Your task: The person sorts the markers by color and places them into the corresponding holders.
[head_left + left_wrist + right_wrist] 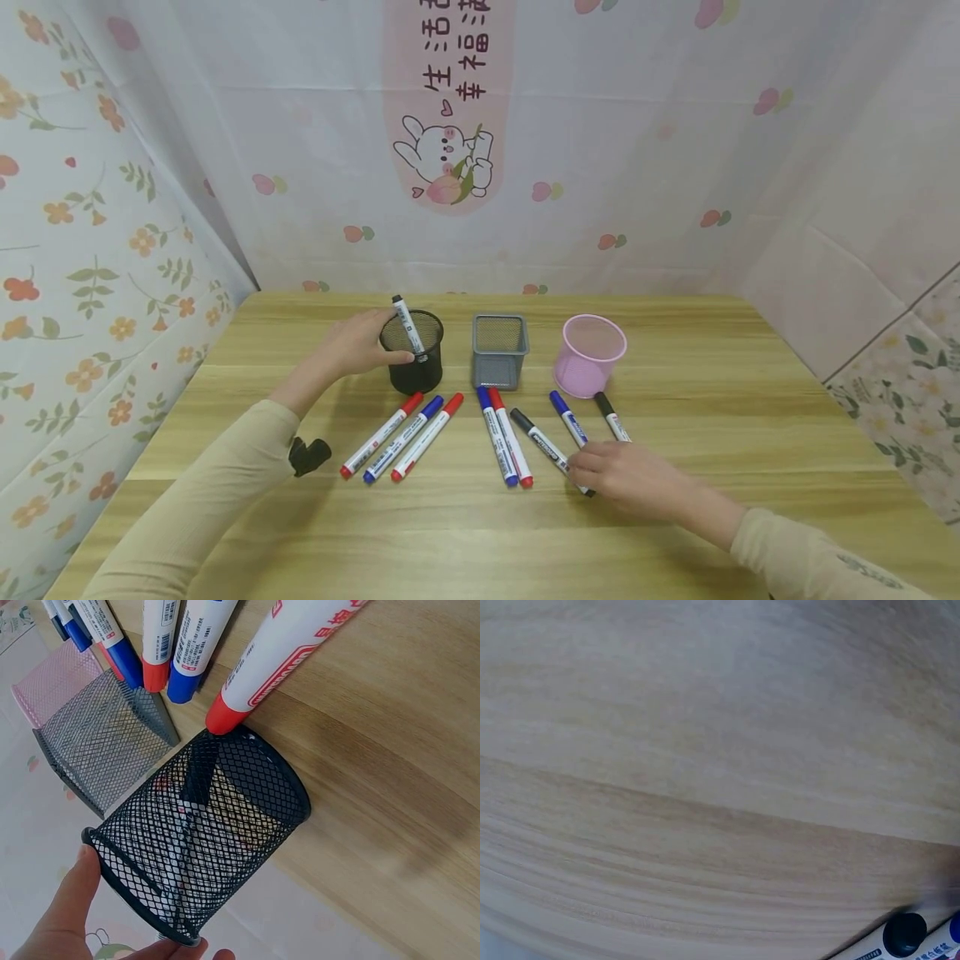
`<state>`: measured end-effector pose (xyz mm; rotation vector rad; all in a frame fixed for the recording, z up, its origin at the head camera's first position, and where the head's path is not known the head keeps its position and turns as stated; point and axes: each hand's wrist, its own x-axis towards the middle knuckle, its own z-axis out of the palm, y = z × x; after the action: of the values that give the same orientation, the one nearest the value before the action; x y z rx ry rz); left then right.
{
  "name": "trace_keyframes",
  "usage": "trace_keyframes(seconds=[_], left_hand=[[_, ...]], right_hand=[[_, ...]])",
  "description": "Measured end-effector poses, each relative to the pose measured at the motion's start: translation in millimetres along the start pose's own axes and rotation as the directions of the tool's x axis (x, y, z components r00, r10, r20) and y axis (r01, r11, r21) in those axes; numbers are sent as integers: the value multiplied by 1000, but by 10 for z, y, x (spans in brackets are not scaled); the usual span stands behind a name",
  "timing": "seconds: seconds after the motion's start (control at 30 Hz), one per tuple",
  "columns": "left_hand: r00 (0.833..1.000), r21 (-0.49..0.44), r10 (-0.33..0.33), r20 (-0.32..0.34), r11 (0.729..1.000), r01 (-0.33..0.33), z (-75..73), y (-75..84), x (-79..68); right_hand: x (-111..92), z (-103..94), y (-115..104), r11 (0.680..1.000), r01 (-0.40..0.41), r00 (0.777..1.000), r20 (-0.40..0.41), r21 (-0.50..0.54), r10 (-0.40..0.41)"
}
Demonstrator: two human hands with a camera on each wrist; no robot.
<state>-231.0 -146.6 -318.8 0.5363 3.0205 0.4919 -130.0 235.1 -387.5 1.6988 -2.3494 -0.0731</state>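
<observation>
My left hand (360,343) is at a black mesh pen cup (415,375), thumb at the front of the rim and fingers at the far side. A white marker with a black top (408,327) leans inside the cup. In the left wrist view, the mesh cup (202,832) sits between thumb and fingers. My right hand (630,477) has its fingertips on the lower end of a black-capped marker (546,446) lying on the table; part of that end is hidden. Beside this hand lie a blue-capped marker (567,417) and another black-capped marker (612,417).
A grey square mesh cup (498,367) and a pink mesh cup (581,375) stand right of the black one. Red and blue markers (408,442) lie in front of the black cup; a blue (497,437) and a red marker (513,442) lie mid-table. A curtain (637,167) hangs behind.
</observation>
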Motion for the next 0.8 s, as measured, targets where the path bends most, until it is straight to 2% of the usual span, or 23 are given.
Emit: trace_keyframes(seconds=[0.17,0.47,0.8], left_hand=[[1000,14,-3,7,1000,2,-12,8,2],[1000,22,0,16,1000,0,-15,15,-7],[1000,10,-1,8,1000,1,-17,12,-14]], right_hand=[[-4,40,-6,999,27,1000,14,-29,-26],[49,89,-20,986,118,993,-13,-119,-121],[66,108,-27,973,148,989,32,-175,-144]])
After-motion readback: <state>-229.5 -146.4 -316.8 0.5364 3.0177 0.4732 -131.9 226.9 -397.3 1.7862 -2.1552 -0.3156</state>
